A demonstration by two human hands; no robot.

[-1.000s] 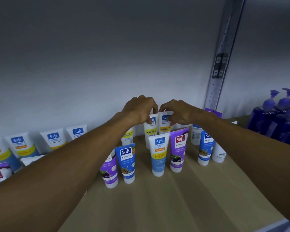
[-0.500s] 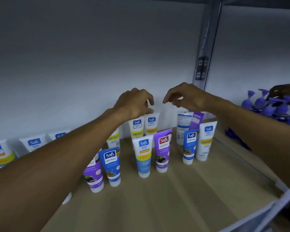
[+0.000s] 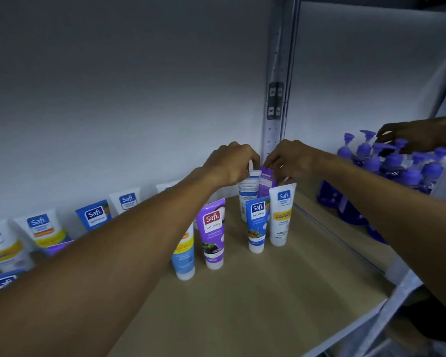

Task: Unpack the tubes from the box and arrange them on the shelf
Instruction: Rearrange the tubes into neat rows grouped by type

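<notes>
Pale wooden shelf (image 3: 281,300) against a grey back wall, metal upright (image 3: 276,99) behind. Far left: row of white and blue tubes (image 3: 38,229) leaning along the wall. Centre: blue-bottomed tube (image 3: 183,258) and purple tube (image 3: 213,235) standing cap-down, partly behind the left forearm. Left hand (image 3: 229,164) curled over the top of a white tube (image 3: 247,194) at the back, fingers pinching its crimped end. Right hand (image 3: 291,161) likewise closed on the top of a slim purple tube (image 3: 265,182) touching it. In front: blue tube (image 3: 256,225) and white-yellow tube (image 3: 281,215), upright. Far right: purple pump bottles (image 3: 386,166) on the neighbouring shelf, another person's hand (image 3: 407,140) above them.
</notes>
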